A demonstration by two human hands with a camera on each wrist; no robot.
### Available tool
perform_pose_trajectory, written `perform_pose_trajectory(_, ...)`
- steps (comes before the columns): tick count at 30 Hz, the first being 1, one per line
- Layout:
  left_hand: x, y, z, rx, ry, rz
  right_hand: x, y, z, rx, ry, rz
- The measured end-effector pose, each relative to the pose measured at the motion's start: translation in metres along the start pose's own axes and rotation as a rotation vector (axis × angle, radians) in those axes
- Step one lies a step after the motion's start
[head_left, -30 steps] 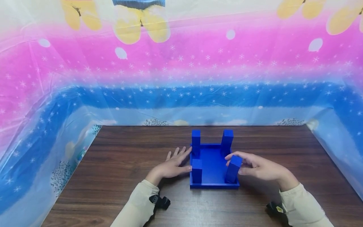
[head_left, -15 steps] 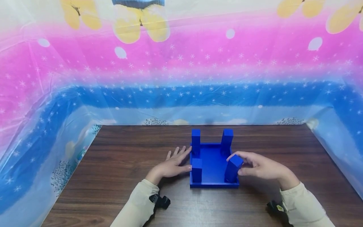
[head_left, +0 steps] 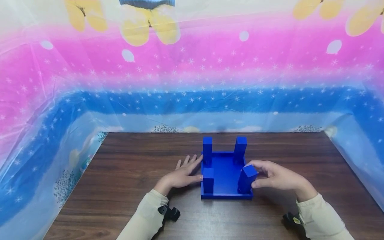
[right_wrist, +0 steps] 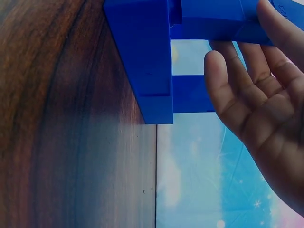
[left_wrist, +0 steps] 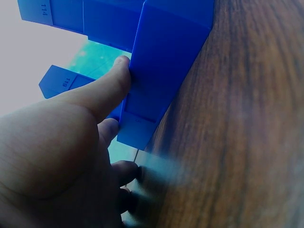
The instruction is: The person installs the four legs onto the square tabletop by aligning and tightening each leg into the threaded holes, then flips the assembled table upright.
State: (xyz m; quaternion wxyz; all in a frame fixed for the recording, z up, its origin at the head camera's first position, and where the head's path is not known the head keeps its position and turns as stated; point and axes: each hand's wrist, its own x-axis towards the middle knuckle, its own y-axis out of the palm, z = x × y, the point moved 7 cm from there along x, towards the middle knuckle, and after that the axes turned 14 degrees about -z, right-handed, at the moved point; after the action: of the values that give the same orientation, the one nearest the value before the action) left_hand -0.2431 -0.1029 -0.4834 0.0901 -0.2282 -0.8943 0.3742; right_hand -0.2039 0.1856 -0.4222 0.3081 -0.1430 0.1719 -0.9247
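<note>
A shallow blue tray (head_left: 225, 176) with low walls lies on the table, a square blue post standing at each corner. My right hand (head_left: 279, 176) pinches the near right post (head_left: 246, 181) between thumb and fingers near its top; this post leans slightly and is turned relative to the tray. In the right wrist view, the thumb (right_wrist: 285, 31) lies on the post's side while the fingers pass behind it. My left hand (head_left: 181, 176) is spread beside the tray, its thumb (left_wrist: 114, 83) and index finger touching the left wall. The near left post (head_left: 208, 181) stands upright.
The brown wooden table (head_left: 135, 156) extends around the tray. A patterned pink and blue cloth (head_left: 192, 76) hangs behind the table and along its sides. Farther back on the tray are the far left post (head_left: 207, 148) and the far right post (head_left: 240, 148).
The near right post has turned a little in my right fingers, its top shifting slightly right. The right index fingertip has drawn back to the right. My left hand and the tray stay put.
</note>
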Motion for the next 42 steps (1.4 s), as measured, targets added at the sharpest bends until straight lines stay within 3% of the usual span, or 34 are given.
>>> perform_pose_trajectory(11, 0.0009, 0.0001, -0.0004, 0.017, 0.0, -0.004, -0.0003, -0.0012, -0.0019, -0.106, 0.019, -0.068)
perform_pose_trajectory(19, 0.0005, -0.0006, -0.0007, 0.011, 0.002, -0.007, 0.0006, 0.0031, -0.0015, -0.032, 0.008, -0.054)
perform_pose_trajectory(29, -0.0007, 0.0002, 0.0015, -0.002, 0.006, -0.002, 0.0012, 0.0032, -0.0025, -0.019, 0.019, -0.042)
perform_pose_trajectory(32, -0.001, -0.0005, -0.0001, -0.016, 0.014, -0.007, 0.0005, 0.0031, -0.0019, -0.039, 0.001, -0.026)
perform_pose_trajectory(37, 0.0005, -0.0002, -0.0008, -0.002, 0.002, -0.004, 0.0017, 0.0045, 0.0021, -0.071, -0.097, 0.007)
perform_pose_trajectory(42, 0.0021, -0.0001, -0.0006, 0.012, -0.006, -0.004, 0.0021, 0.0055, 0.0029, -0.034, -0.134, 0.035)
